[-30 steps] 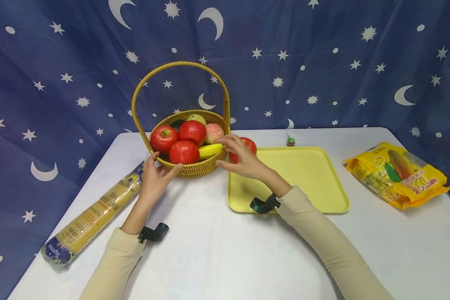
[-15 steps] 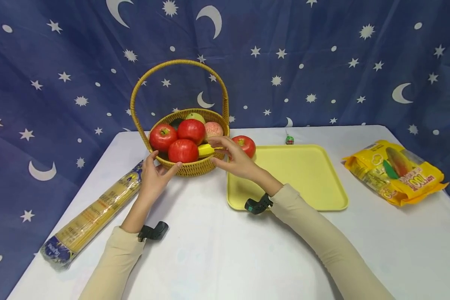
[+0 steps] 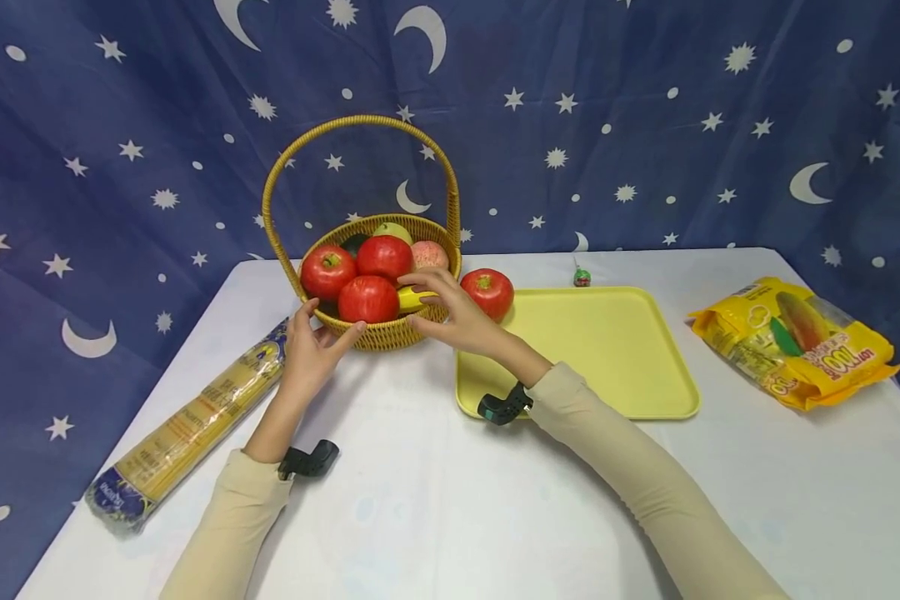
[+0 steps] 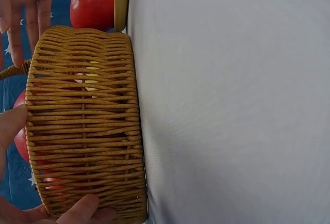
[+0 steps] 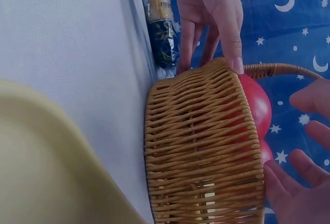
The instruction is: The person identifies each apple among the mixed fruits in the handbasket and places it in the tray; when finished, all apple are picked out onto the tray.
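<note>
A wicker basket [image 3: 390, 337] with a tall arched handle holds several red apples [image 3: 369, 299], a yellow banana [image 3: 414, 299], a pinkish peach [image 3: 429, 255] and a green fruit [image 3: 393, 231]. My left hand [image 3: 311, 354] grips the basket's left side, thumb at the front rim and fingers around the outside, as the right wrist view also shows. Over the basket's right front edge, my right hand [image 3: 459, 318] has its fingers spread above the banana and partly covers it. Whether a fingertip touches the banana is not clear. In the left wrist view, the wicker wall [image 4: 85, 126] fills the near side.
A yellow tray [image 3: 592, 354] lies right of the basket, with a red apple [image 3: 489, 293] at its back left corner. A lollipop [image 3: 582, 276] lies behind it. A yellow bag [image 3: 798, 343] is at far right, a spaghetti pack [image 3: 195, 429] at left.
My right hand has moved left, from the basket's right edge to over the banana, uncovering more of the apple by the tray. My left hand stays on the basket.
</note>
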`<state>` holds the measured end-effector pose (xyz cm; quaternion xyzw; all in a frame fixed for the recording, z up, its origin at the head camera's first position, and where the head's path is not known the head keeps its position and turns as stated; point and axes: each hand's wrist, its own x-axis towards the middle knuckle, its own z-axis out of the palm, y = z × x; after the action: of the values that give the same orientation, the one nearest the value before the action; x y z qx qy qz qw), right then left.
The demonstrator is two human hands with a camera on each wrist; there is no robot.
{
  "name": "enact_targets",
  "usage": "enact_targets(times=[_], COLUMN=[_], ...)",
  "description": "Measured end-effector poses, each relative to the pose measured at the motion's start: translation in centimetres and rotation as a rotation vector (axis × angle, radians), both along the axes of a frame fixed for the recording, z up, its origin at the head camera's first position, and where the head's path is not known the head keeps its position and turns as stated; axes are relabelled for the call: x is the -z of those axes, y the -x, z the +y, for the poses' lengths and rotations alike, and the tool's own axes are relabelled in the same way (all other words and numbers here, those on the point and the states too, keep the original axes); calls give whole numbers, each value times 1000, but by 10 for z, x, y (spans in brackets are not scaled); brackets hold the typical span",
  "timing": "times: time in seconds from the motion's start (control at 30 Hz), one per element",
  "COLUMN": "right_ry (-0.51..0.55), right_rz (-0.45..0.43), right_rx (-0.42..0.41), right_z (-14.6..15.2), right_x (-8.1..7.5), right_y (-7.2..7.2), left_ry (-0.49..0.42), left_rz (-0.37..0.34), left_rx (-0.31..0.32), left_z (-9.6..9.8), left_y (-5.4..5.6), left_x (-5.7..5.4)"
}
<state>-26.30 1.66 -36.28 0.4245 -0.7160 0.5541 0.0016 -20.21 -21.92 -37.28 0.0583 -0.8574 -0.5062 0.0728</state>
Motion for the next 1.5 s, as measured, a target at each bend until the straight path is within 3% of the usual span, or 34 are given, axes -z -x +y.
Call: enact_targets(times=[0.33, 0.67, 1.13, 1.3, 1.5], right_ry=[-43, -191, -239, -260, -361], right_rz=[20, 23, 3, 54, 101], right_rx=[4, 1, -3, 28, 67], right_z=[-12, -22, -37, -44, -51], right_x=[-8, -14, -17, -18, -19], right_y=[3, 9, 23, 27, 27], left_ry=[3, 16, 42, 47, 26], left_rz=[1, 10, 18, 14, -1], left_rx=[3, 15, 15, 13, 12], left_z=[1, 2, 0, -1, -3], left_y=[1, 3, 3, 3, 2], left_x=[-3, -4, -4, -4, -3])
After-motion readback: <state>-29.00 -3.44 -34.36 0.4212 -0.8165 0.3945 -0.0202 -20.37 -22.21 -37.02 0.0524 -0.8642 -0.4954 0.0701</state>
